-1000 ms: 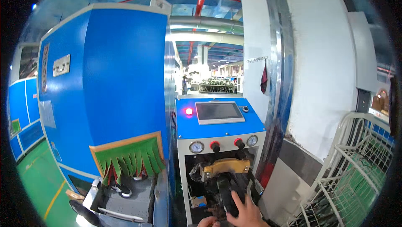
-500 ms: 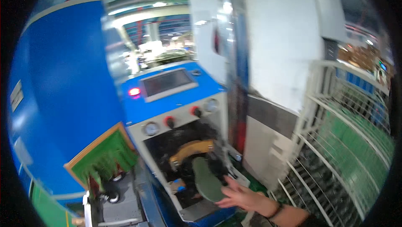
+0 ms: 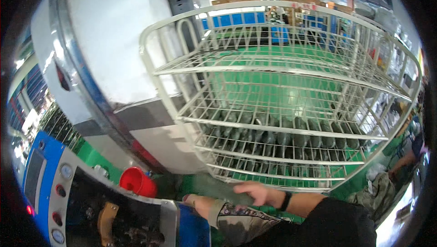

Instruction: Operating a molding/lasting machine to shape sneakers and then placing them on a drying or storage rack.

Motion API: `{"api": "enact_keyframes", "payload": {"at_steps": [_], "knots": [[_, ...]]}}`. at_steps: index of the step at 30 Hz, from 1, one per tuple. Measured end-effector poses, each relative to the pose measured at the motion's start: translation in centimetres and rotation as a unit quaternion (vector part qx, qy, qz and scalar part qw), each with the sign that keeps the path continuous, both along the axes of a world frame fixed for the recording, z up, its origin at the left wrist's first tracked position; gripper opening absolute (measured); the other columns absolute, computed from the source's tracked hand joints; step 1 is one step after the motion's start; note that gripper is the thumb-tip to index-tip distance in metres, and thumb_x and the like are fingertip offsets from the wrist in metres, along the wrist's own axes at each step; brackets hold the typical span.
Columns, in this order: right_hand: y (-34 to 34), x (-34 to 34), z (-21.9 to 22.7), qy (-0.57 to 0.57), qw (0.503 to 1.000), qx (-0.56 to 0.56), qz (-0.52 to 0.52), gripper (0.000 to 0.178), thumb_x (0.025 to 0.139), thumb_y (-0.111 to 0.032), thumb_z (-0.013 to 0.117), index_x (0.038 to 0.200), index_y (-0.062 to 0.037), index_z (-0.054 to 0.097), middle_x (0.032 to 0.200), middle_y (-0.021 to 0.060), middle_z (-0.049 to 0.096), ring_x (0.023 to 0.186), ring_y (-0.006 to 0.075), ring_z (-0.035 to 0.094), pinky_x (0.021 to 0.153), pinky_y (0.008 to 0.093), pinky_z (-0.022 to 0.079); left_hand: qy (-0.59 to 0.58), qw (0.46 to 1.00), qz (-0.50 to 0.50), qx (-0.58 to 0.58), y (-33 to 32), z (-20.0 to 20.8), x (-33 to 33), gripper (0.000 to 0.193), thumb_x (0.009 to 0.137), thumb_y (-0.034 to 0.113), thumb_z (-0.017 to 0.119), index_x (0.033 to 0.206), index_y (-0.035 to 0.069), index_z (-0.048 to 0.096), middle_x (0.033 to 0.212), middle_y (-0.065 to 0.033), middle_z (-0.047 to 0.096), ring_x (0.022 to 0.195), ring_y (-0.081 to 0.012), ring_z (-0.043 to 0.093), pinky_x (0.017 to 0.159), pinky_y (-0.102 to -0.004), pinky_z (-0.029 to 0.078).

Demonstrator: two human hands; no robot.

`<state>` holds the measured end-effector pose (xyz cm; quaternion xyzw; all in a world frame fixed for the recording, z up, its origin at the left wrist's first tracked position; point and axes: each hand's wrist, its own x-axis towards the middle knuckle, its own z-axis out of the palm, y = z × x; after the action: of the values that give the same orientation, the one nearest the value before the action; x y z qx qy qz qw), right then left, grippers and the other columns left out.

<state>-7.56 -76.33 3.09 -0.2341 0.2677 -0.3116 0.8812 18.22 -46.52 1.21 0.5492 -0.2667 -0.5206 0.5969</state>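
Note:
My right hand (image 3: 260,194) is low in the middle of the view, with a black band on its wrist and a black sleeve behind it. Its fingers are closed on the near end of a dark green, shoe-sole-shaped piece (image 3: 211,188), which is smeared by motion and reaches out to the left. The hand is close to the front foot of a white wire rack (image 3: 291,131). On its lower shelves several dark sole-shaped pieces (image 3: 300,138) stand in rows. My left hand is not in view.
At the lower left stands a blue machine (image 3: 43,156) with gauges, knobs and a tan curved part (image 3: 107,222). A red bucket (image 3: 144,184) is on the green floor behind it. A white wall column (image 3: 109,37) rises left of the rack. Patterned beige cloth (image 3: 246,224) shows below my arm.
My view has swung right from the machine to the rack. My right hand has moved away from the machine's front opening with the green sole-shaped piece in it.

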Motion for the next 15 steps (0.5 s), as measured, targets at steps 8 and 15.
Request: {"api": "enact_keyframes", "payload": {"at_steps": [8,15], "knots": [[-7.2,-16.3,-7.3,-0.385,0.848,0.155,-0.329,0.048,0.092,-0.049,0.056,0.096,-0.0017,0.059,0.069,0.0070,0.057,0.051,0.0126,0.052,0.043,0.0224,0.042,-0.150,0.985,-0.020,0.077,-6.7,1.4,-2.8,0.013,0.088,0.000,0.055,0.088,0.004,0.067,0.081,-0.0051,0.064,0.075,-0.0132,0.058,0.065,-0.0280,0.046],[-15.9,-14.7,-8.1,-0.233,0.848,0.177,-0.442,0.044,0.101,-0.049,0.042,0.080,-0.0103,0.046,0.060,-0.0002,0.038,0.048,0.0119,0.038,0.044,0.0251,0.030,-0.156,0.940,0.237,0.190,-4.0,7.6,-0.1,0.020,0.092,0.018,0.060,0.080,0.004,0.068,0.068,-0.0009,0.058,0.069,-0.0132,0.054,0.064,-0.0284,0.042]]}}
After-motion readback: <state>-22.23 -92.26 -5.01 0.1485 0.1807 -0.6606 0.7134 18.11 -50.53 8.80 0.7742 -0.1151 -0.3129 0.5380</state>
